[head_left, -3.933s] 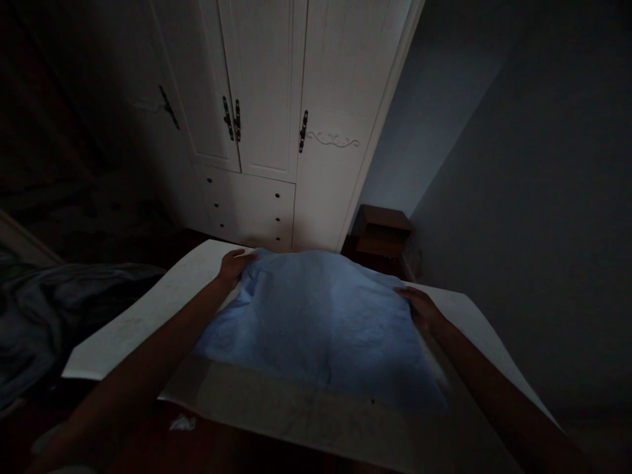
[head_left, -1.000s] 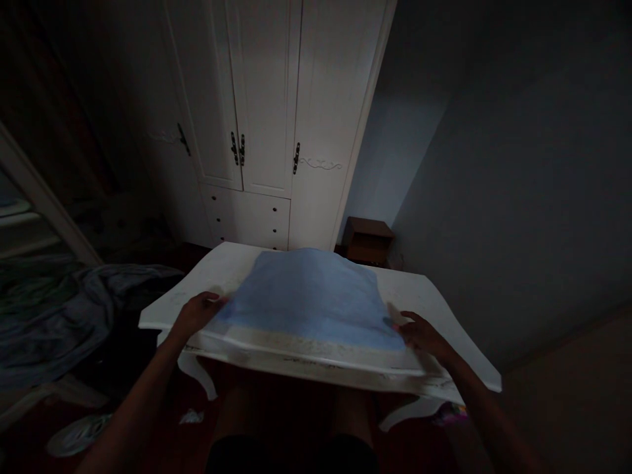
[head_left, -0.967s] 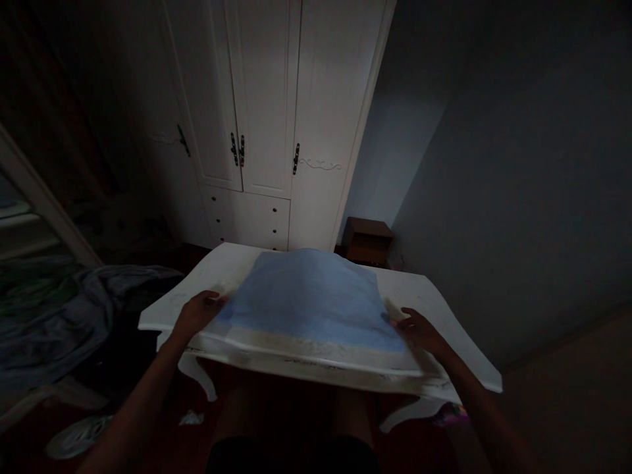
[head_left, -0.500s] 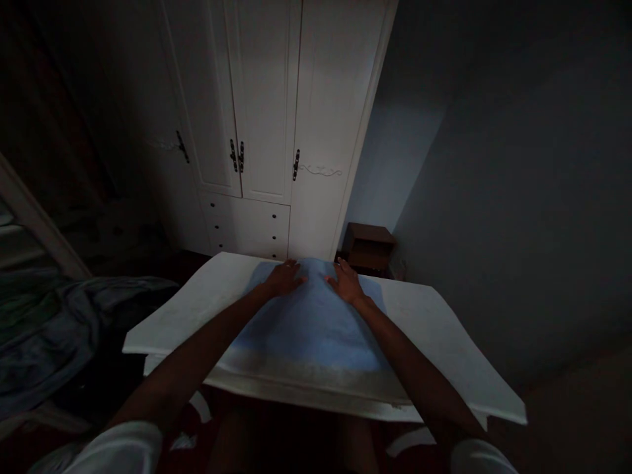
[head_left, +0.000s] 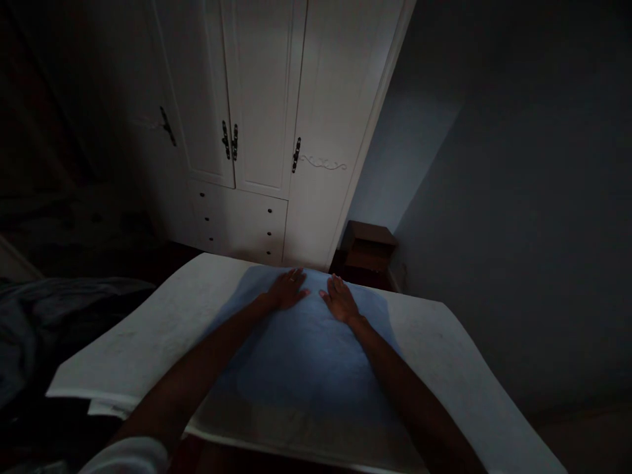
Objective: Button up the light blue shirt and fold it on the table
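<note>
A blue cloth (head_left: 306,355) lies spread over the middle of a white-topped table (head_left: 143,329). My left hand (head_left: 288,289) rests flat on the cloth near its far edge, fingers stretched out, with a ring on one finger. Just to its right, my right hand (head_left: 340,299) also lies open on the cloth, fingers pointing away from me. A narrow strip of cloth shows between the two thumbs. Neither hand grips anything. The cloth looks mostly flat, with faint creases near my right hand.
Beyond the table stands a white wardrobe (head_left: 261,99) with dark handles and drawers. A small brown nightstand (head_left: 370,245) sits at the wall to its right. Dark clothes or fabric (head_left: 74,316) are heaped at the left of the table.
Both hands have come slightly nearer to me and press flatter. The raised fold of cloth between them has flattened. The view has tilted and moved closer to the table.
</note>
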The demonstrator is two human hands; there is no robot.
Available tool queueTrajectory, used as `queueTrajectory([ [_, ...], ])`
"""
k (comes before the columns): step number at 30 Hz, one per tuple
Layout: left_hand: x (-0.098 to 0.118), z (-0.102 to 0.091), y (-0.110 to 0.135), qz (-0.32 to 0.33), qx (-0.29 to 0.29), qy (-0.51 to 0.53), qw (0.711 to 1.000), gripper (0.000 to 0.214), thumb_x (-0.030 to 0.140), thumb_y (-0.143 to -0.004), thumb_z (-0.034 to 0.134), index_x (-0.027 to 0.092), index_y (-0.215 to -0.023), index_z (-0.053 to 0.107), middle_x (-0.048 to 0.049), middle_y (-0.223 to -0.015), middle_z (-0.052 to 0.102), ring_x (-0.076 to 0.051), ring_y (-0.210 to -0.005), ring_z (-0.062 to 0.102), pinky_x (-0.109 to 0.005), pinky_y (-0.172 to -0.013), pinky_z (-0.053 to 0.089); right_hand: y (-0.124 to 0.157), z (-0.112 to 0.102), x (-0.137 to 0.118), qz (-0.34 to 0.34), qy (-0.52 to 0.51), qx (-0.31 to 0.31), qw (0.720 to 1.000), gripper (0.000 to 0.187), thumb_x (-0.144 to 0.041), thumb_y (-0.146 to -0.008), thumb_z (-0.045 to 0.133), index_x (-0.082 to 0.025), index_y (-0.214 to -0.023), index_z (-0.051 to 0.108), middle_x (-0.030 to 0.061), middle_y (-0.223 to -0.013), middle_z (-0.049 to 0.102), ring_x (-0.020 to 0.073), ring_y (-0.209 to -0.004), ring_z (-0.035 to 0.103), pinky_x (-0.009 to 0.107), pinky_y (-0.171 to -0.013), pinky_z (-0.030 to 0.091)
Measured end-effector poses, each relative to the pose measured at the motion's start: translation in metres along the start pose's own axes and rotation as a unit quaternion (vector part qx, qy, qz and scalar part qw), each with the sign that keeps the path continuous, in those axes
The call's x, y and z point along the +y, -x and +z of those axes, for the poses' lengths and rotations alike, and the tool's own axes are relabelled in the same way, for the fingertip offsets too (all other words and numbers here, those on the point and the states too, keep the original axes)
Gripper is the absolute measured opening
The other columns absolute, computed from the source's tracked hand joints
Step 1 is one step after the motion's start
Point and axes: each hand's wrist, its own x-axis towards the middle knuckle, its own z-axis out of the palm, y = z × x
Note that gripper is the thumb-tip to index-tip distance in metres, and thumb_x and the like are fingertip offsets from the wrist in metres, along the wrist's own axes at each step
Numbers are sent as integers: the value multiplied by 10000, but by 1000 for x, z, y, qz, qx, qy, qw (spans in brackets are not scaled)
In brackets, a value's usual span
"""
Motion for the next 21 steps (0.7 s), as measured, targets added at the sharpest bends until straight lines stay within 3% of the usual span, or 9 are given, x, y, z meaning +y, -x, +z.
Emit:
queueTrajectory([
  [6, -1, -1, -3, -1, 2, 19, 1000, 712, 618, -953, 293, 146, -1475, 403, -169, -1578, 299, -318, -1451, 301, -451, -1174, 246, -2, -1, -1, -3, -1, 6, 1000, 751, -576, -1009, 179, -52, -1545, 228, 155, -1632, 99, 281, -1513, 53, 410, -1210, 117],
  [10, -3, -9, 0, -19, 3, 29, 999, 737, 629, -951, 285, 130, -1488, 360, -191, -1586, 273, -305, -1408, 384, -405, -1133, 308, 2, -3, 10, 2, -8, 38, 999, 684, -520, -1022, 195, -66, -1513, 336, 146, -1608, 234, 260, -1492, 203, 373, -1204, 176],
  [14, -7, -22, 10, -87, 63, 4, 994, 693, 592, -966, 262, 113, -1443, 415, -208, -1550, 343, -323, -1400, 380, -430, -1111, 313, 14, -8, 35, 50, 9, 52, 997, 612, -458, -1033, 177, -113, -1470, 430, 130, -1541, 396, 247, -1448, 320, 398, -1185, 225],
  [18, -15, -33, 24, -168, 64, -44, 983, 684, 598, -964, 233, 104, -1329, 535, -246, -1393, 518, -364, -1348, 418, -511, -1078, 304, 27, -12, 55, 74, 28, 48, 996, 600, -464, -1033, 213, -105, -1436, 474, 151, -1553, 369, 263, -1457, 293, 408, -1186, 195],
  [21, -21, -37, 32, -209, 54, -60, 975, 721, 632, -950, 231, 100, -1315, 553, -267, -1370, 527, -399, -1328, 419, -580, -1071, 262, 34, -14, 67, 105, 37, 46, 993, 577, -459, -1032, 235, -130, -1454, 451, 162, -1576, 319, 293, -1472, 247, 477, -1181, 166],
])
